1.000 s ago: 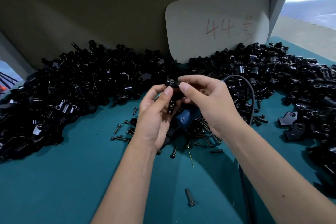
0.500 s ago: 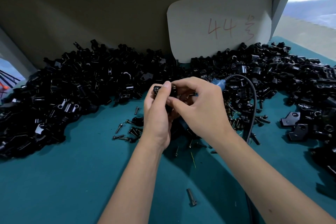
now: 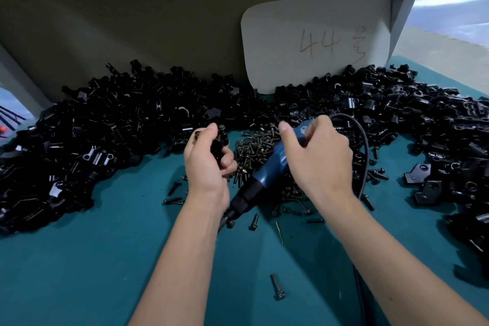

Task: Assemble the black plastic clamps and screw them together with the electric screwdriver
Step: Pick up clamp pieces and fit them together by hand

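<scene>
My left hand grips a black plastic clamp with a screw head showing at its top. My right hand is wrapped round the upper end of the blue electric screwdriver. The screwdriver lies slanted, its black tip pointing down-left toward my left wrist, near the teal table. A heap of dark screws lies between my hands. A black cord arcs away from the tool's top, behind my right hand.
Large piles of black clamp parts ring the table's back and right side. A white card marked 44 leans on the back wall. Two flat black brackets lie at right. A single screw lies near the front.
My hands have moved apart. The right hand left the clamp and closed on the screwdriver's handle; the left hand keeps the clamp and has shifted left.
</scene>
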{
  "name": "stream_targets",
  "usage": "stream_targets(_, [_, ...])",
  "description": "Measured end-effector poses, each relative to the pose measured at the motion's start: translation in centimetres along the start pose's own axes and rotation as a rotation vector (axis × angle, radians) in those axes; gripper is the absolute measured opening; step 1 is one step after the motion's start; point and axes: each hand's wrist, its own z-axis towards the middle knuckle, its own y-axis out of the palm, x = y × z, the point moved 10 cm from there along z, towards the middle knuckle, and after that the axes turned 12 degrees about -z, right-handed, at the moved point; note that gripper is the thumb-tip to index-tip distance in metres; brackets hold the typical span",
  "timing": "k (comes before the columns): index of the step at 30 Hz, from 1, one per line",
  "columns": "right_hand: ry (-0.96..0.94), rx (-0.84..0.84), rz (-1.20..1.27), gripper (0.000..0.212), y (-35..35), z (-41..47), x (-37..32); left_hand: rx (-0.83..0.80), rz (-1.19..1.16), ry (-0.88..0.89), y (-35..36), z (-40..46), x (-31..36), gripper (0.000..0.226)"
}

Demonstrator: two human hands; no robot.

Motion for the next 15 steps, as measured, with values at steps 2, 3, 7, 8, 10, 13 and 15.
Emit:
stream_targets(2, [0.023, -0.071, -0.140, 0.062, 0.8, 0.2, 1.0, 0.026, 0.012, -0.017, -0.7, 0.2, -0.2, 0.025])
stream_targets(3, [0.027, -0.104, -0.164, 0.068, 1.2, 0.2, 1.0, 0.026, 0.034, -0.023, -0.7, 0.1, -0.5, 0.026])
stream_targets(7, [0.013, -0.160, -0.153, 0.084, 3.0, -0.6, 0.2, -0.038, 0.139, -0.031, 0.6, -0.7, -1.8, 0.035])
stream_targets(8, [0.024, -0.156, -0.136, 0.084, 3.2, -0.5, 0.2, -0.059, 0.158, -0.029, 0.9, -0.9, -1.9, 0.037])
stream_targets(10, [0.077, -0.172, -0.058, 0.081, 3.4, -0.3, 1.0, -0.073, 0.146, -0.042, 1.2, -1.1, -2.1, 0.037])
stream_targets(13, [0.169, -0.205, 0.245, 0.072, 3.9, -0.3, 2.0, -0.010, 0.072, -0.139, 0.3, -0.8, -2.7, 0.024])
stream_targets(15, [0.180, -0.167, 0.566, 0.067, 3.3, -0.3, 1.8, -0.020, 0.063, -0.211, 0.1, -0.6, -3.0, 0.022])
